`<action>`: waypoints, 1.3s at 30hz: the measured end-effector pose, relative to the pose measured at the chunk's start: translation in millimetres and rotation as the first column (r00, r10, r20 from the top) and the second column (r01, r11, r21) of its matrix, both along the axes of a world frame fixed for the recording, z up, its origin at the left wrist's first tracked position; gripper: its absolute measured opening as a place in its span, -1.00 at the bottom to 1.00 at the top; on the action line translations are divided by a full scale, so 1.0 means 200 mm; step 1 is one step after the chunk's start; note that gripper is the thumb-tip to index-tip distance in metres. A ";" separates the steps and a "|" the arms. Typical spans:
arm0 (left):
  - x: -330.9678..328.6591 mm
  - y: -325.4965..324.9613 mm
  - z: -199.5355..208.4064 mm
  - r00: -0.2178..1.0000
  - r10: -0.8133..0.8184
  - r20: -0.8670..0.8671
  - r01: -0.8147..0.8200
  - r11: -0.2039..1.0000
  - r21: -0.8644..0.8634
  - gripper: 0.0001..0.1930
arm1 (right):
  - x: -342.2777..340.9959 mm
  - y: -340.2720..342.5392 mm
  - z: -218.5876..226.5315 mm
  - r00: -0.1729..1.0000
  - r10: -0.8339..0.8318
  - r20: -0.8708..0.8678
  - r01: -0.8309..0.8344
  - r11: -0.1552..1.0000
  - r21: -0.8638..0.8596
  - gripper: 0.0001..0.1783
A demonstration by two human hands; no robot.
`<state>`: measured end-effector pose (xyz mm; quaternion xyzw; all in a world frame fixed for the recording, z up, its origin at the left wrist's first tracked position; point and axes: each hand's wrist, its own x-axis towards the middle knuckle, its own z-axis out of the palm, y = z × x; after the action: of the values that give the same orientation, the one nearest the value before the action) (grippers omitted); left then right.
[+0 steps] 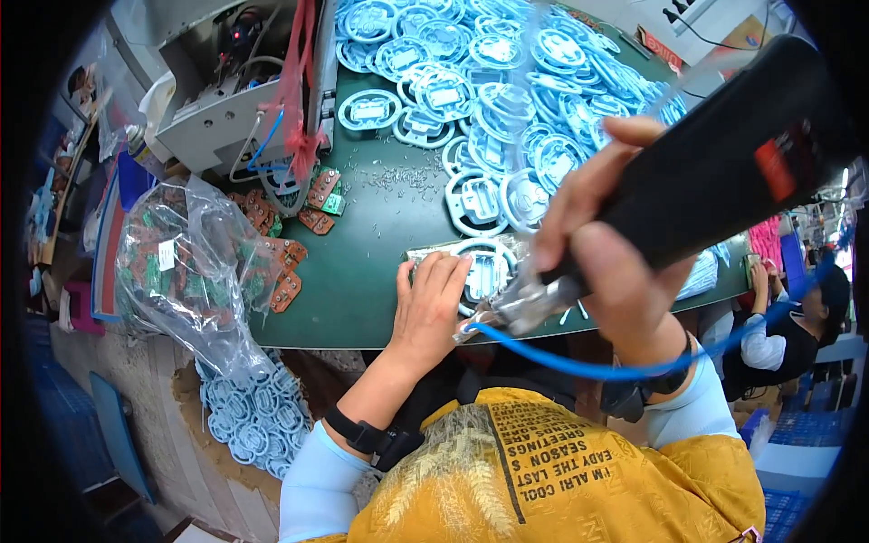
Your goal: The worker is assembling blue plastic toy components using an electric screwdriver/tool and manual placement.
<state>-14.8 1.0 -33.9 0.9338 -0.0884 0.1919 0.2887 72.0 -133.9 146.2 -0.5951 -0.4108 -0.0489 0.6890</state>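
A light-blue plastic ring-shaped housing point(490, 271) lies in a fixture near the front edge of the green table. My left hand point(427, 306) rests at its left side, fingers bent together and holding it down. My right hand point(615, 235) is wrapped round a large black power screwdriver point(715, 154), tilted from the upper right. Its metal nose reaches the near rim of the housing, close to my left fingers; the exact contact at the tip cannot be made out. A blue hose point(579, 366) runs from the nose off to the right.
A heap of similar light-blue housings point(498, 109) covers the far table. Small loose screws point(407, 176) are scattered nearby. At left are brown-and-green circuit boards point(288, 271), a clear plastic bag point(186, 262) and an open metal machine point(226, 118). Another person point(792, 326) sits at right.
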 end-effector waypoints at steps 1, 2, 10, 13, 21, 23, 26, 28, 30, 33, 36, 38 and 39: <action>-0.01 0.00 0.01 0.999 0.004 -0.045 -0.005 1.000 -0.017 -0.14 | 0.01 -0.03 0.05 0.999 -0.008 -0.044 0.007 1.000 -0.006 -0.37; 0.00 0.00 0.02 0.997 -0.006 -0.071 0.005 1.000 -0.021 -0.10 | 0.03 -0.07 0.11 0.996 -0.064 -0.065 0.066 0.998 0.021 -0.37; 0.09 -0.08 0.13 0.997 -0.022 -0.072 0.022 1.000 0.002 -0.07 | 0.09 -0.15 0.12 0.980 -0.195 -0.031 0.195 0.980 0.027 -0.44; 0.13 -0.08 0.08 0.992 -0.036 -0.124 0.046 0.996 0.076 -0.05 | 0.10 -0.13 0.10 0.979 -0.196 -0.054 0.197 0.980 0.022 -0.45; 0.15 -0.10 0.11 0.986 -0.042 -0.163 0.053 0.997 0.061 -0.06 | 0.15 -0.14 0.02 0.976 -0.211 -0.049 0.211 0.977 0.010 -0.54; 0.14 -0.09 0.10 0.983 -0.037 -0.178 0.048 0.997 0.058 -0.06 | 0.15 -0.13 0.00 0.976 -0.197 -0.098 0.199 0.980 0.021 -0.57; 0.14 -0.10 0.11 0.987 -0.039 -0.155 0.050 0.997 0.063 -0.06 | 0.13 -0.14 0.00 0.972 -0.192 -0.134 0.198 0.980 0.027 -0.60; 0.14 -0.11 0.13 0.987 -0.034 -0.156 0.047 0.995 0.084 -0.07 | 0.12 -0.13 -0.01 0.974 -0.192 -0.124 0.199 0.979 0.045 -0.59; 0.15 -0.11 0.15 0.988 -0.036 -0.152 0.053 0.993 0.107 -0.07 | 0.17 -0.13 -0.04 0.987 -0.159 -0.029 0.160 0.987 0.025 -0.49; 0.14 -0.10 0.14 0.976 -0.030 -0.217 0.054 0.993 0.109 -0.07 | 0.21 -0.13 0.01 0.995 -0.100 -0.014 0.100 0.995 0.000 -0.44; 0.14 -0.11 0.14 0.980 -0.026 -0.195 0.051 0.991 0.120 -0.06 | 0.23 -0.23 0.15 0.974 -0.227 0.001 0.226 0.973 0.048 -0.46; 0.15 -0.11 0.16 0.977 -0.025 -0.214 0.056 0.988 0.144 -0.10 | 0.26 -0.23 0.15 0.968 -0.245 0.054 0.241 0.968 0.065 -0.48; 0.16 -0.12 0.17 0.973 -0.022 -0.231 0.061 0.985 0.164 -0.14 | 0.27 -0.22 0.13 0.965 -0.251 0.074 0.246 0.967 0.068 -0.49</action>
<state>17.6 -22.5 0.7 0.9688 -0.0903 0.0687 0.2202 126.6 -178.1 173.1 -0.6192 -0.3591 -0.1712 0.6770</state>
